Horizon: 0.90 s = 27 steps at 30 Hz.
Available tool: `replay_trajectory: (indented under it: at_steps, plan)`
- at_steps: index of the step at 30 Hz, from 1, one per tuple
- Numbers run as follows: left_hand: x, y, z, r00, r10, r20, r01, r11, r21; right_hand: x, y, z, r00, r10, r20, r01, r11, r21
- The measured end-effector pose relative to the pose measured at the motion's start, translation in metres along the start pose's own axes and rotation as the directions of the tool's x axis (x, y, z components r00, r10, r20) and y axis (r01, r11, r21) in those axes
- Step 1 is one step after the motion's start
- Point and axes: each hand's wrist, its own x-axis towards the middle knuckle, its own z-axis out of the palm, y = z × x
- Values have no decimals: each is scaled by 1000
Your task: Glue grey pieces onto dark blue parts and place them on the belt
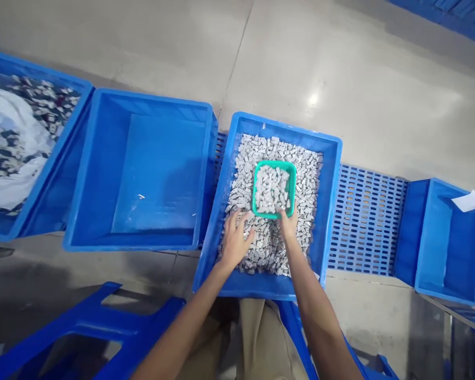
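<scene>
A blue bin [332,211] in front of me holds a thick layer of small whitish pieces [257,253], too small to name. On top of them is a green basket [293,182], filled with the same kind of pieces. My right hand [288,221] grips the basket's near right corner, thumb at the rim and fingers along the outer side. Just left of the basket, my left hand [235,240] rests over the loose pieces with its fingers spread, apparently holding nothing.
To the left, a second blue bin [162,158] has a few small bits on its floor. Beyond it, another bin [77,116] contains pieces and white cloth or bags [19,116]. On the right are a perforated blue platform [368,221] and a smaller bin [455,248] with white paper [470,201].
</scene>
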Motion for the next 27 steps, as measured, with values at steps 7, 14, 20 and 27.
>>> replay_trajectory:
  at_steps: [7, 14, 20, 27]
  plan:
    - [-3, 7, 43, 912, -396, -105, 409, 869, 279, -14, 15, -61, 983, -179, -30, 134, 829, -543]
    - [-8, 6, 41, 971, -215, 100, 171, 926, 336, -43, 38, -30, 993, -115, -21, 55, 624, -779]
    - [-20, -1, 44, 945, -24, 326, -74, 956, 285, -22, 23, -25, 999, 17, -43, -44, 622, -782]
    - [18, 0, 42, 906, 74, 418, -158, 973, 171, -17, 22, -30, 991, 96, -88, -130, 776, -617]
